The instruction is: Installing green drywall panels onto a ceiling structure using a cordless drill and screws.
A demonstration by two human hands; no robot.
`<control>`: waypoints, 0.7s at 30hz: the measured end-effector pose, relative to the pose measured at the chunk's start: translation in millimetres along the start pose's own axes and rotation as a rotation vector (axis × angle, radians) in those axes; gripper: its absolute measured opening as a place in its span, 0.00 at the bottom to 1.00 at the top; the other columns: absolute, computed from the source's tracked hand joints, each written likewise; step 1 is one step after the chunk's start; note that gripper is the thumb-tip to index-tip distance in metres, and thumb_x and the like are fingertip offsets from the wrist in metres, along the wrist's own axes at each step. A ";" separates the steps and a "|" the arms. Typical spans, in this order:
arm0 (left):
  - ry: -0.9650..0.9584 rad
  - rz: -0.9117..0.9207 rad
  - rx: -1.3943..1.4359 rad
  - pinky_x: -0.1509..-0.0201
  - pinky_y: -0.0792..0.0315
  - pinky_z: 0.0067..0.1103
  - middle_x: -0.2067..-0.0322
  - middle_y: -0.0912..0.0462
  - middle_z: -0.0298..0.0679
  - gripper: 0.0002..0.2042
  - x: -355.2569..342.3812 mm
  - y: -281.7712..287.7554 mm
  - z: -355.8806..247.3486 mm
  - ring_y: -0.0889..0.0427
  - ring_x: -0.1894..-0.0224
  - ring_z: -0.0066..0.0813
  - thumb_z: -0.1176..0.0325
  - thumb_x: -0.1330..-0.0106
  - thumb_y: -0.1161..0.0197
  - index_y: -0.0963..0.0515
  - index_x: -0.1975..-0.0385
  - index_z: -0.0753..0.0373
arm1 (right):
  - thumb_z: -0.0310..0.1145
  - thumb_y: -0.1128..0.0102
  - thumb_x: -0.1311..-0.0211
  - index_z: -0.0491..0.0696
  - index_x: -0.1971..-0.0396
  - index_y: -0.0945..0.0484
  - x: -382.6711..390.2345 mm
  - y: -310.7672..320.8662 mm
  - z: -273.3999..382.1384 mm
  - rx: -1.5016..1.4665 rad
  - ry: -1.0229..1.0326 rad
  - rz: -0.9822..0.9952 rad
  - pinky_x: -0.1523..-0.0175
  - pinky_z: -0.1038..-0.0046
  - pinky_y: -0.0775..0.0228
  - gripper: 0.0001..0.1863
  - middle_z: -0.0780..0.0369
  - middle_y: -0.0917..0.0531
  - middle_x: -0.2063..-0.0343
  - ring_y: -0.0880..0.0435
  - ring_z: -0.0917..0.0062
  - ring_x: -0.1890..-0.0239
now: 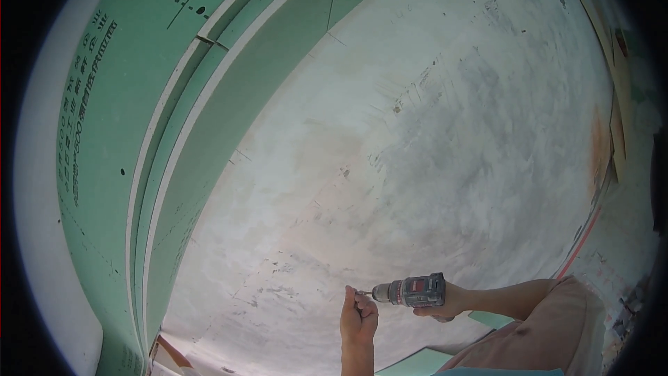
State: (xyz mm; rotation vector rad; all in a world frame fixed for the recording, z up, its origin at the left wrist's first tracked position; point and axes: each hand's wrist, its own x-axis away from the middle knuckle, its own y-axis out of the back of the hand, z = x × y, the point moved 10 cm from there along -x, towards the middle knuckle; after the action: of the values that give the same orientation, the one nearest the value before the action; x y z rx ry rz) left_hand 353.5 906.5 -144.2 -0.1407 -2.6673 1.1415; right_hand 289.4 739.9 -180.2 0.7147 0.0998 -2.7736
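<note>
My right hand is wrapped round the grip of a black, grey and red cordless drill. It lies level, its chuck pointing left. A thin bit runs from the chuck to the fingertips of my left hand. Those fingers are pinched together right at the bit's tip. Whatever they hold there is too small to make out. Both hands are low in the picture, in front of a broad pale surface with grey smears and scuffs.
Green plasterboard covers the left side, with pale stepped edges curving along it. Tan strips stand at the far right, above a thin red line. Pieces of green board lie near my brown-clothed leg.
</note>
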 end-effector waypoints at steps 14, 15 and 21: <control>-0.553 0.652 -0.707 0.75 0.46 0.16 0.83 0.39 0.24 0.12 70.8 -320.8 -83.6 0.43 0.81 0.14 0.62 0.29 0.41 0.26 0.56 0.64 | 0.32 0.40 0.34 0.46 0.55 0.28 -114.1 26.9 139.9 -0.630 0.458 -0.159 0.56 0.75 0.30 0.12 0.67 0.23 0.70 0.24 0.84 0.65; -0.573 0.651 -0.704 0.75 0.46 0.16 0.83 0.39 0.24 0.12 81.5 -336.3 -91.1 0.43 0.81 0.14 0.62 0.29 0.41 0.26 0.56 0.64 | 0.32 0.40 0.34 0.46 0.55 0.28 -123.1 24.6 157.1 -0.627 0.465 -0.141 0.56 0.75 0.30 0.12 0.67 0.23 0.70 0.24 0.84 0.65; -0.631 0.791 -0.844 0.74 0.45 0.14 0.81 0.36 0.25 0.15 110.9 -401.0 -102.2 0.40 0.80 0.14 0.59 0.33 0.35 0.26 0.57 0.65 | 0.27 0.42 0.36 0.43 0.52 0.31 -130.2 33.6 233.3 -0.837 0.786 -0.069 0.55 0.72 0.29 0.15 0.66 0.23 0.72 0.24 0.80 0.65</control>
State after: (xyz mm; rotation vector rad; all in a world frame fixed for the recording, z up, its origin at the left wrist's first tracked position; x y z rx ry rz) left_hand 273.9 721.0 233.7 -1.2391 -3.6205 0.0346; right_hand 300.0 708.5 87.0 1.4439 1.3288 -1.9997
